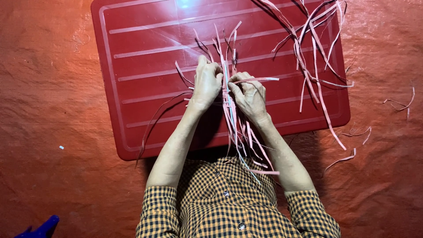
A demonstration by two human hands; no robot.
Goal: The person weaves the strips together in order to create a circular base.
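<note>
Strips of thin pink material, bunched together, lay over the middle of a red ribbed plastic board resting on an orange-red tarp. Left hand and right hand sat side by side, fingers pinched shut on the bunch. Loose ends trailed toward the person's checked shirt. A separate loose pile of strips lay at the board's upper right, well apart. Blue object at lower left.

This looks like an informal home craft spot on the floor. An orange tarpaulin covers the ground. A red plastic board lies at centre frame, with thin strips scattered upper right.
</note>
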